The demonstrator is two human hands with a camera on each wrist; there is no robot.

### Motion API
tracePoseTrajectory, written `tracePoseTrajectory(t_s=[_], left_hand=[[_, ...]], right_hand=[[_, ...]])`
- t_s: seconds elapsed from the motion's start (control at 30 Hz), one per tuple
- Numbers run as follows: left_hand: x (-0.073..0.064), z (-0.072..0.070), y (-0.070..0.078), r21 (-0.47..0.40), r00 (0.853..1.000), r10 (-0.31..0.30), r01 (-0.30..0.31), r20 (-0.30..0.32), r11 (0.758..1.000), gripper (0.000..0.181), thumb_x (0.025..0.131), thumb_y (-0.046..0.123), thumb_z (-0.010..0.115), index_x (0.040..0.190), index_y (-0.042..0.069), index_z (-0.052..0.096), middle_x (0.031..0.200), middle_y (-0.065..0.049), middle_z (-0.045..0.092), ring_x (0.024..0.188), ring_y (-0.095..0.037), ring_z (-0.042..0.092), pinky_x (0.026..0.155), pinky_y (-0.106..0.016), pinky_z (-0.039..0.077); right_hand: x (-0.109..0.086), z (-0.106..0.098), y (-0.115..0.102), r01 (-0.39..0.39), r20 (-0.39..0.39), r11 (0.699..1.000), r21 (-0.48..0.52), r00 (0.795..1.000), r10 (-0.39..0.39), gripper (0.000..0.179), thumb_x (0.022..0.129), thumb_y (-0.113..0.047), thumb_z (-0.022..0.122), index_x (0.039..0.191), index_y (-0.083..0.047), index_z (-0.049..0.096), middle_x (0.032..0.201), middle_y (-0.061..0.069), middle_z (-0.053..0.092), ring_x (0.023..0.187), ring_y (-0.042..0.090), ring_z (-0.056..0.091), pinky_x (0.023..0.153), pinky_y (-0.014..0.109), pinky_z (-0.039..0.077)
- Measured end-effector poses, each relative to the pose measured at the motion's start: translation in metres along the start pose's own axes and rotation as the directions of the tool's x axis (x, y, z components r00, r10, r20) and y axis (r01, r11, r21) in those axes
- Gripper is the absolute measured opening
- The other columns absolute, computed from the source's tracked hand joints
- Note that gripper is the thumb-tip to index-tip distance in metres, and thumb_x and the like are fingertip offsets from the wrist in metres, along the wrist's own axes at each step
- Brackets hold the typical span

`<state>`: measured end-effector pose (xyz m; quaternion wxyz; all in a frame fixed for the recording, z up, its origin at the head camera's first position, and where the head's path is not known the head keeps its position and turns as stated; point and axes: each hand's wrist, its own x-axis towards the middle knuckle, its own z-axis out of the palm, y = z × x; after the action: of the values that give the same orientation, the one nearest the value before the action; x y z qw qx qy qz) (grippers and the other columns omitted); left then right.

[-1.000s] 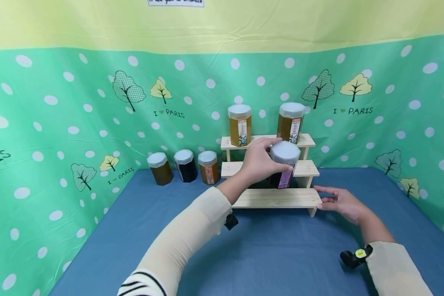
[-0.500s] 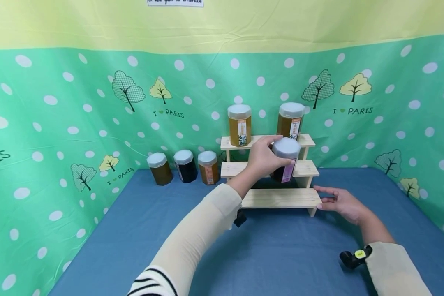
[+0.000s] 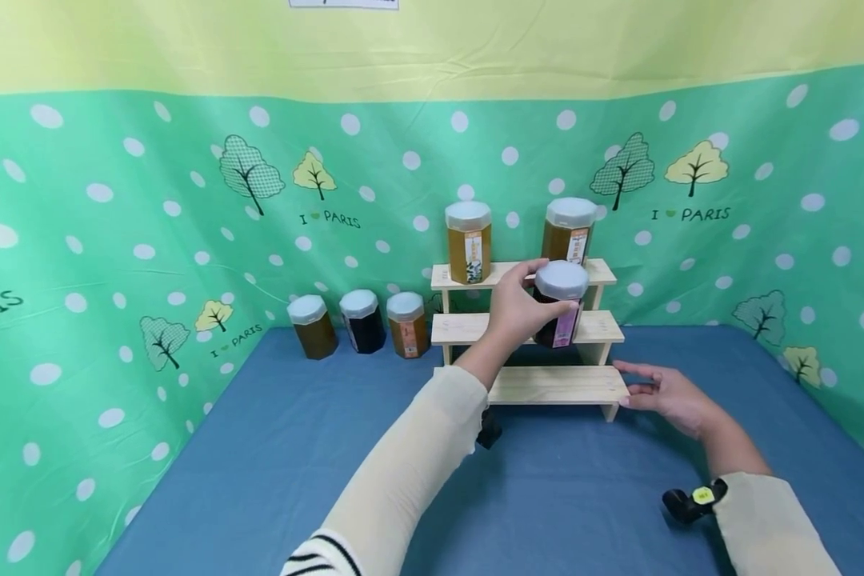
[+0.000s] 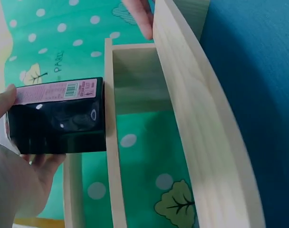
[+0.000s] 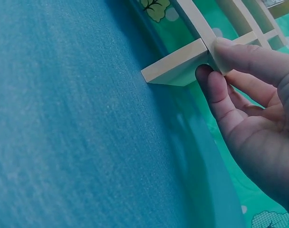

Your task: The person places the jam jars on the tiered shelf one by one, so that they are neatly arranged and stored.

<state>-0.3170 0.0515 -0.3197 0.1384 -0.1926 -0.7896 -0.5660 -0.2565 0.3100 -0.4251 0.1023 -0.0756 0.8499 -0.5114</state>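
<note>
My left hand [image 3: 513,308] grips a dark jar [image 3: 566,326] with a white lid and a pink-purple label, fingers and thumb around its upper part. The jar is upright at the right side of the middle tier of a wooden three-step stand [image 3: 558,386]. In the left wrist view the jar's base [image 4: 94,135] meets the tier's edge; whether it bears on the board I cannot tell. My right hand [image 3: 668,398] pinches the right end of the lowest board, thumb on top and a finger beneath, as the right wrist view shows.
Two amber jars, one left [image 3: 468,254] and one right [image 3: 567,232], stand on the top tier. Left of the stand, a brown jar [image 3: 317,336], a black jar [image 3: 366,332] and an orange-brown jar [image 3: 408,338] line the blue table [image 3: 259,480]. A green polka-dot curtain [image 3: 374,184] hangs behind.
My left hand has raised the dark jar slightly and carried it a little right and back, from in front of the middle tier to over its edge. The right hand has stayed on the stand.
</note>
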Motion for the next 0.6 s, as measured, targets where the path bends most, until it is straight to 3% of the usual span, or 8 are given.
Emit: tracePoseTrajectory(t_s=[0.2,0.37,0.6], left_hand=[[-0.0067,-0.0072,-0.0074,-0.062,1.0,0.015,-0.014,0.017,0.998,0.064,0.075,0.019,0.087,0.132,0.017,0.059,0.122,0.002,0.062,0.105,-0.013,0.061,0.084,-0.029,0.053],[-0.0099,-0.0075,-0.0106,-0.033,0.999,0.041,-0.041,0.004,0.999,0.061,0.077,0.018,0.085,0.132,0.017,0.058,0.12,0.0,0.064,0.103,-0.013,0.063,0.086,-0.035,0.054],[-0.0066,0.0,-0.0079,0.019,0.999,0.051,-0.051,-0.005,0.999,0.06,0.079,0.018,0.084,0.133,0.015,0.058,0.122,-0.001,0.064,0.104,-0.012,0.062,0.086,-0.027,0.052]], right_hand=[[-0.0003,-0.0008,0.0013,0.006,-0.002,1.0,0.002,1.0,-0.006,0.08,0.088,-0.018,0.074,0.149,0.006,0.029,0.133,0.031,0.051,0.106,0.023,0.062,0.089,0.039,0.05],[-0.0008,-0.0013,0.002,0.016,0.001,1.0,0.015,1.0,-0.016,0.079,0.088,-0.017,0.073,0.15,0.006,0.029,0.136,0.033,0.048,0.105,0.017,0.062,0.086,0.031,0.051],[0.0,-0.0007,0.0016,0.018,0.013,0.999,0.036,1.0,-0.019,0.079,0.088,-0.016,0.073,0.149,0.007,0.028,0.135,0.033,0.048,0.101,0.011,0.062,0.084,0.028,0.051]])
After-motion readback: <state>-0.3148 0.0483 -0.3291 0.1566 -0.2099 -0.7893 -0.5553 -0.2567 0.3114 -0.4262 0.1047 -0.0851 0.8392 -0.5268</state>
